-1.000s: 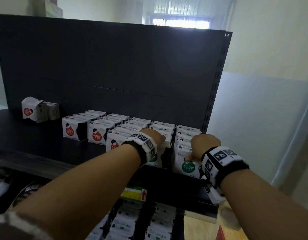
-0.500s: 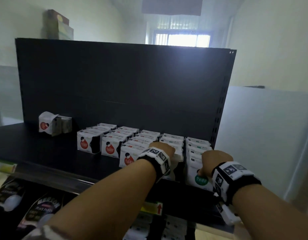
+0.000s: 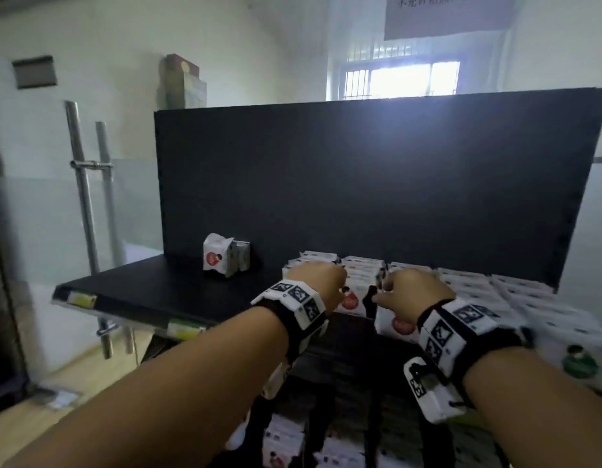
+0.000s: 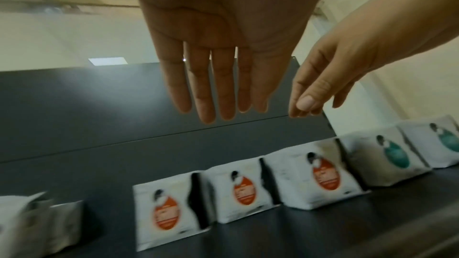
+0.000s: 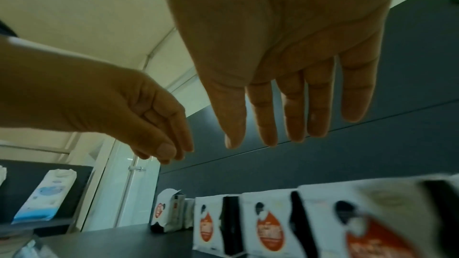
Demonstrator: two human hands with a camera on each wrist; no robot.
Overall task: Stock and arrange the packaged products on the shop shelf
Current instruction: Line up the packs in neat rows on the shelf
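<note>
Packets (image 3: 355, 300) mostly faced up in rows on shelf (image 3: 150, 292); loose stray pair (image 3: 225, 255) left. I judge task near done. My left hand (image 3: 314, 282), right hand (image 3: 416, 288) released, empty.

Packs (image 3: 357, 292) rowed on shelf (image 3: 164, 292); stray pack (image 3: 215, 254) left.

A barred window (image 3: 399, 79) is seen high beyond the fingers, and bright daylight is let in through it. A pale sign (image 3: 448, 11) is hung above it. Pale walls (image 3: 107, 45) are shown to either side. Left of the fingers, two steel door handles (image 3: 86, 184) are fixed upright, and a wooden floor (image 3: 73, 383) is seen below
</note>
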